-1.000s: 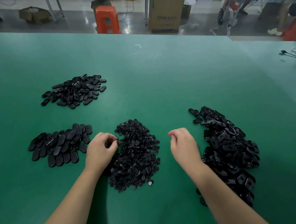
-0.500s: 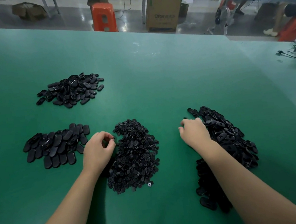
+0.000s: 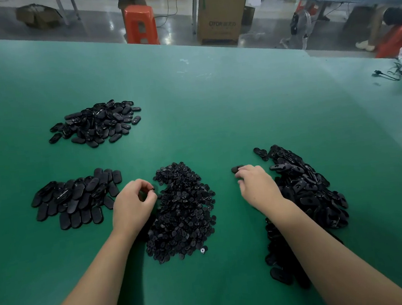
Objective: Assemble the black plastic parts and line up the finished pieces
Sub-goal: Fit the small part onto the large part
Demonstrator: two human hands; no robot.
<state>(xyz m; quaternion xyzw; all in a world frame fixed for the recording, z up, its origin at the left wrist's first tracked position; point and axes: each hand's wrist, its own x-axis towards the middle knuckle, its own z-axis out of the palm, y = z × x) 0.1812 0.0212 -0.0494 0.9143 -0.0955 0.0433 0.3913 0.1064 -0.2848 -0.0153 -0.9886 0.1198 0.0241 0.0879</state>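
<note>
Green matting covers the table (image 3: 216, 116), and four heaps of black plastic parts lie on it. The left hand (image 3: 132, 206) rests at the left edge of the middle heap (image 3: 181, 211), a mound of small round pieces. Its fingers are curled in, and thumb and forefinger pinch one small black piece (image 3: 152, 189) just at the fingertips, touching or nearly touching the heap's edge. Just left of those knuckles lie the finished pieces (image 3: 76, 200), flat ovals set in overlapping rows. Well beyond them, farther from the left fingers, sits a looser pile of ovals (image 3: 97, 122).

The right hand (image 3: 258, 186) lies palm down between the middle heap and the right heap (image 3: 303, 191), a long mound of oval shells that runs back along the right forearm. Its fingers are bent down to the mat, and a single oval shell (image 3: 237, 169) shows at the fingertips on their left side, clear of the heap. The fingers seem to hold it, but how firmly cannot be told, as the hand covers most of it.

Past the table's far edge stand an orange stool (image 3: 140, 24) and a cardboard box (image 3: 221, 16). Black cable (image 3: 390, 75) lies at the table's far right.
</note>
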